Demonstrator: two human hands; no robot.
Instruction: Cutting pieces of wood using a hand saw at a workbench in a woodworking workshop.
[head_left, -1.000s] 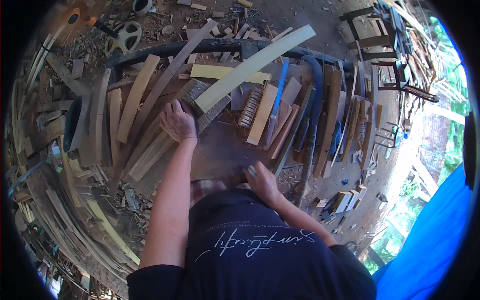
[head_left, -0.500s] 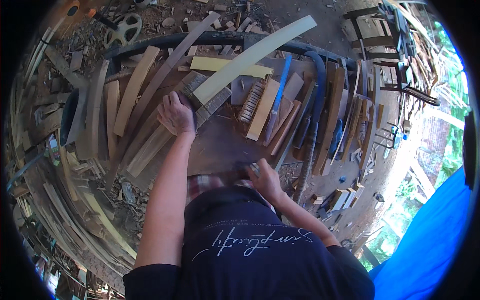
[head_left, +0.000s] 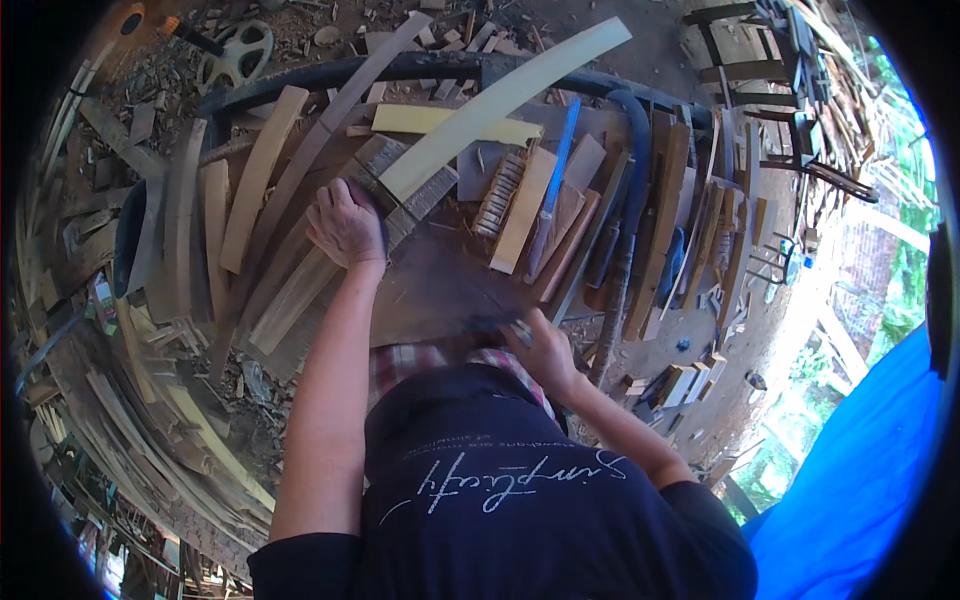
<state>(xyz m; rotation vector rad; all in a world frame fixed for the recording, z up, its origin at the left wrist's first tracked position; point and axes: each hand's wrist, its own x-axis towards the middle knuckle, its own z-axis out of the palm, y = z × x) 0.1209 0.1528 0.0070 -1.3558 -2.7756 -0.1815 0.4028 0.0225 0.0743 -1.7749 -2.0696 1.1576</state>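
My left hand (head_left: 345, 222) is closed at the left side of a rough wooden block (head_left: 425, 205), fingers curled over its edge. A long pale board (head_left: 510, 105) lies across this block and slants up to the far right. A dark slot crosses the block beside the board's near end. My right hand (head_left: 545, 352), close to my body, is closed around the handle of what looks like a hand saw (head_left: 465, 285). The saw's blade is smeared by motion and stretches toward the block. Beneath the pale board lies a shorter yellowish board (head_left: 455, 122).
Several wooden strips (head_left: 265, 180) lie on the left of the bench. To the right are a blue-ended strip (head_left: 562, 155), a dark curved bar (head_left: 632, 190) and more boards (head_left: 660, 240). Scraps litter the ground, and a blue tarp (head_left: 850, 480) hangs at the lower right.
My right hand has moved slightly to the right, with the blurred saw. My left hand stays at the block. The whole view has shifted a little.
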